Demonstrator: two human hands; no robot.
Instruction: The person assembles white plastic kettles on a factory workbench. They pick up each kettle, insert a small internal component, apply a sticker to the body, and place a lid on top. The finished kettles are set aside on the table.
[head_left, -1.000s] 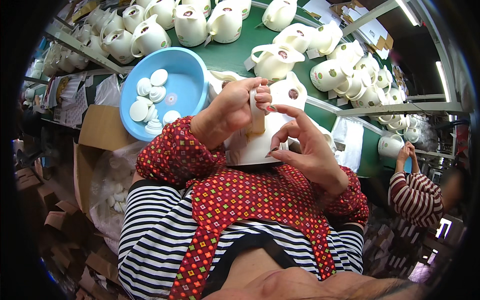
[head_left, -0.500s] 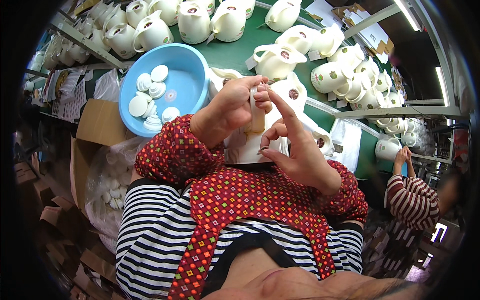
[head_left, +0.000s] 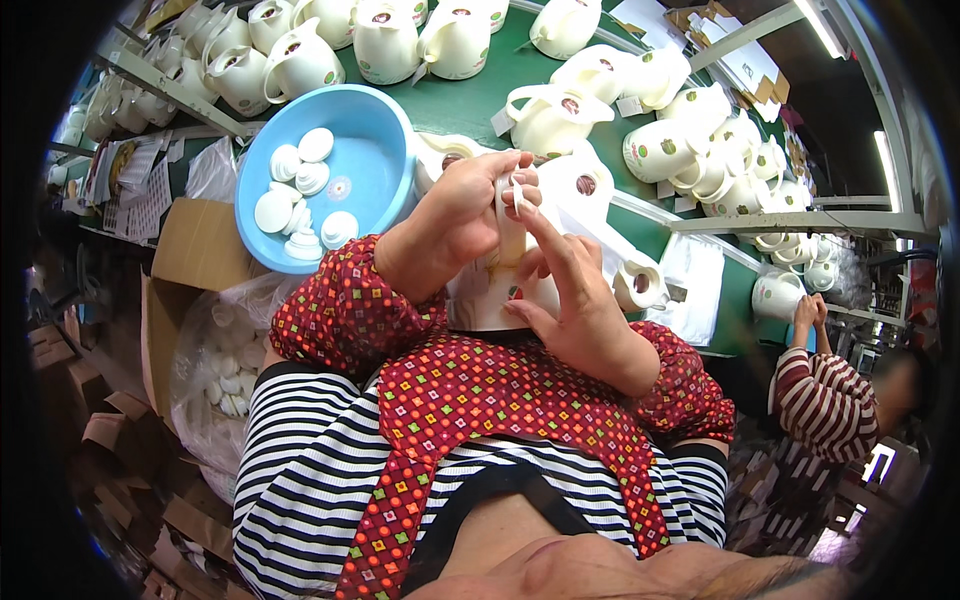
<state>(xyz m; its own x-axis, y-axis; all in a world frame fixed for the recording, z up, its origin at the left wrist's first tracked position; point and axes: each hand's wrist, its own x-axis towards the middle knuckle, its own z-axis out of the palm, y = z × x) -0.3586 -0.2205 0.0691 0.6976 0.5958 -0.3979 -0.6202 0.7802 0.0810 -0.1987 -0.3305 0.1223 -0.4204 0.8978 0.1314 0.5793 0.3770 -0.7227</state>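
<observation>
Close in front of my body stands a cream-white jug [head_left: 478, 308], its upright handle [head_left: 511, 240] turned toward me. My left hand [head_left: 462, 205] is closed around the upper part of that handle. Over the jug's right side, my right hand [head_left: 598, 318] has its index finger stretched up to the handle. Its thumb lies low by the jug's body, apart from the index finger, and the other fingers are bent. A thin white strip [head_left: 517, 193] shows at the left fingertips; what it is I cannot make out. My hands hide much of the jug.
A blue basin [head_left: 372, 175] with several white stoppers [head_left: 273, 211] stands at left. Below it, a cardboard box [head_left: 208, 243] holds a clear bag of white parts. Cream jugs [head_left: 386, 42] crowd the green table [head_left: 480, 95]. At far right, another person [head_left: 825, 400] handles a jug.
My right hand has moved slightly left and down, its index finger now lower on the handle. The left hand keeps its grip. A thin white strip now shows at its fingertips.
</observation>
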